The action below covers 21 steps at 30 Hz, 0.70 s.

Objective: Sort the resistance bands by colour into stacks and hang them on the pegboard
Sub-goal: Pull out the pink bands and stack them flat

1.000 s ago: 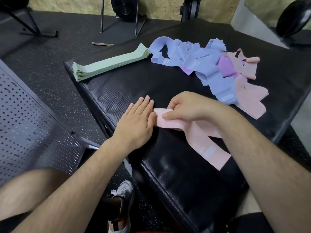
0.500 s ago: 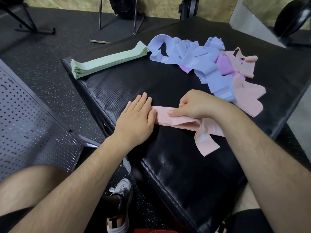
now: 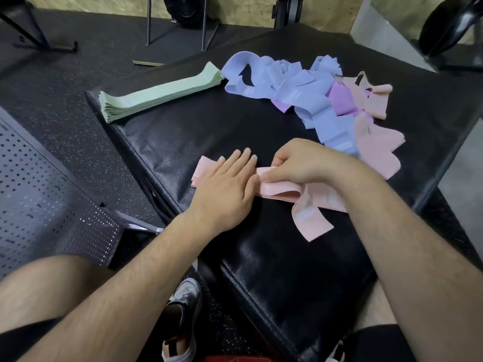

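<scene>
A pink band (image 3: 285, 190) lies flat on the black padded box (image 3: 183, 131). My left hand (image 3: 227, 186) rests palm down on its left part, fingers together, with the band's left end sticking out beyond it. My right hand (image 3: 295, 163) pinches the band's upper edge; a loose pink tail (image 3: 311, 220) curls toward me. At the far left lies a neat stack of green bands (image 3: 159, 92). A mixed heap of blue bands (image 3: 295, 92), purple bands (image 3: 342, 100) and pink bands (image 3: 376, 142) sits at the back right.
The dark perforated pegboard (image 3: 39, 194) lies on the floor at my left, beside the box. My bare knee and a shoe (image 3: 183, 301) are below the box's near edge. Gym stands and a black weight plate (image 3: 441, 24) stand on the rubber floor behind.
The pink band has been drawn leftward under my left hand, so its left end now shows beyond the hand. Its right tail has folded up shorter. My right hand shifted slightly right.
</scene>
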### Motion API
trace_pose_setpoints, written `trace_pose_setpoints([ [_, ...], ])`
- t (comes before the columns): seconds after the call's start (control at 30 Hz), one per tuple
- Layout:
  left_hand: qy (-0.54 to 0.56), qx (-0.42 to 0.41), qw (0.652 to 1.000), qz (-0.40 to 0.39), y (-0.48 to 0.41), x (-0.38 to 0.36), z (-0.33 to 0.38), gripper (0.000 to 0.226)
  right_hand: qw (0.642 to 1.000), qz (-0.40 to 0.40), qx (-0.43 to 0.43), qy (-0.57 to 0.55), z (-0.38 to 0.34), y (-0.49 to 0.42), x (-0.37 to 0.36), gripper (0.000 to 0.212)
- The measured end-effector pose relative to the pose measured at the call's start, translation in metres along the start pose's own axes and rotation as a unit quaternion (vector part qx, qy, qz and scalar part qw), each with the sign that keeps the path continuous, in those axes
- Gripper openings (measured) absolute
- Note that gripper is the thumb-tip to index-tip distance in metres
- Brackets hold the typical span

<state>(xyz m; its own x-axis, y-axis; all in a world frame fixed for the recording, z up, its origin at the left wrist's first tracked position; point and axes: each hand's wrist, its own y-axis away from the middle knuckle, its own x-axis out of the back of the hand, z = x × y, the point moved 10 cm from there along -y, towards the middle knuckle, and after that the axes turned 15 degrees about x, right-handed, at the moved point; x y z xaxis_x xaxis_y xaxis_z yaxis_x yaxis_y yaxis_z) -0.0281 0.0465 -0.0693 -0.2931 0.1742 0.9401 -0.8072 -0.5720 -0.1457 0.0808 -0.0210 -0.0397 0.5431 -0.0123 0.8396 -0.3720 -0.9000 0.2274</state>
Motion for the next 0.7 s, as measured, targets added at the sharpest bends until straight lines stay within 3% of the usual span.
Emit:
trace_pose_setpoints([
  [0.1,-0.004,0.011,1.000,-0.004,-0.002,-0.001,-0.003,0.071,0.998,0.004,0.000,-0.059,0.007,0.011,0.011,0.017],
  [0.33,-0.008,0.031,0.999,-0.019,-0.001,-0.001,-0.003,0.079,0.999,-0.009,-0.012,-0.041,0.016,0.017,0.011,0.032],
  [0.7,-0.004,0.037,0.999,-0.029,-0.003,-0.002,-0.004,0.062,0.998,-0.015,-0.056,0.005,0.044,0.037,0.015,0.042],
])
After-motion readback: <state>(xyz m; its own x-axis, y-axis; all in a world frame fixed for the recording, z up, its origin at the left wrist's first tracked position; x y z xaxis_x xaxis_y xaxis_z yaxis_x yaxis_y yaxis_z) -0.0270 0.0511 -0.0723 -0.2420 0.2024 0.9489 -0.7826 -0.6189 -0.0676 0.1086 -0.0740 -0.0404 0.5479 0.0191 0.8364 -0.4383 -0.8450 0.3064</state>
